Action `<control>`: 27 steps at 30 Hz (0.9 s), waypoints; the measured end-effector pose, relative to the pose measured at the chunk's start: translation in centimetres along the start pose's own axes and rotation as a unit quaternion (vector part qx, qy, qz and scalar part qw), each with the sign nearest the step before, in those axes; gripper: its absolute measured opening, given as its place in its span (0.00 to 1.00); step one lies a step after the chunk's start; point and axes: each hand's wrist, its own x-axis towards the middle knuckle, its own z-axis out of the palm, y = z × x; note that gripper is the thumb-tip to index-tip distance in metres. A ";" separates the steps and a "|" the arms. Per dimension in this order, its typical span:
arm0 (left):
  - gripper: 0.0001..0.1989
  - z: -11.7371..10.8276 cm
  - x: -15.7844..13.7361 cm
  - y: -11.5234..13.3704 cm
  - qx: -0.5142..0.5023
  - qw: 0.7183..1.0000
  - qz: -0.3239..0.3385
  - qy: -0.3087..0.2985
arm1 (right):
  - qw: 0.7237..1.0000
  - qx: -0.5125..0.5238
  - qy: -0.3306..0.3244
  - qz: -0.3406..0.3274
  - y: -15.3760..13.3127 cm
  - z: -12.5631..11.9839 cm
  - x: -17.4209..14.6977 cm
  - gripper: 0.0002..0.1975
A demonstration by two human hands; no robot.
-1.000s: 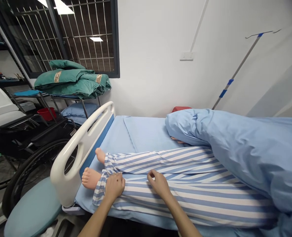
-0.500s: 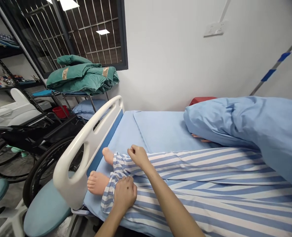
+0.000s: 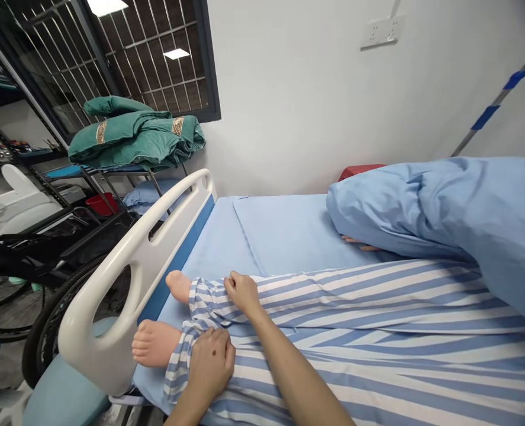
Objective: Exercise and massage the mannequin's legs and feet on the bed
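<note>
A manikin's legs in blue-and-white striped trousers (image 3: 355,296) lie along the bed, its bare near foot (image 3: 156,343) and far foot (image 3: 179,286) pointing at the footboard. My left hand (image 3: 212,360) lies over the near trouser leg just above the ankle, fingers curled down around the cloth. On the far trouser leg is my right hand (image 3: 242,291), closed in a loose fist against the fabric; its fingertips are partly hidden. A folded-back blue quilt (image 3: 422,207) covers the upper legs, and some fingers (image 3: 360,244) show from under its edge.
A white footboard (image 3: 111,296) closes off the bed's left end. Beyond it stand a wheelchair (image 3: 67,254), a teal stool seat (image 3: 62,390) and a rack with green folded bedding (image 3: 133,139). The light blue sheet (image 3: 289,231) reaches the wall.
My right hand has come down onto the far trouser leg. The left hand keeps its place over the near leg. The whole view has shifted slightly.
</note>
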 end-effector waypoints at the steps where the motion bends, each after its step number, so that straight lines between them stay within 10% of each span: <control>1: 0.12 -0.2 0.1 0.1 -0.014 1.000 -0.006 -0.007 | 1.000 0.006 0.001 0.002 0.0 -0.1 0.0 0.14; 8: 0.12 -2.7 4.0 1.1 -0.201 0.976 -0.076 0.022 | 0.998 0.056 0.030 0.023 0.0 -0.4 0.1 0.24; 16: 0.17 -2.9 14.1 1.7 -0.420 0.873 -0.154 0.195 | 0.985 0.158 0.054 0.040 0.3 -0.6 0.6 0.27; 21: 0.17 0.8 14.0 0.5 -0.219 0.954 -0.149 0.137 | 0.982 0.165 0.057 0.066 0.3 0.0 0.7 0.25; 27: 0.17 1.6 13.5 0.5 -0.085 0.977 -0.163 0.107 | 0.984 0.148 0.062 0.076 0.4 0.1 0.8 0.24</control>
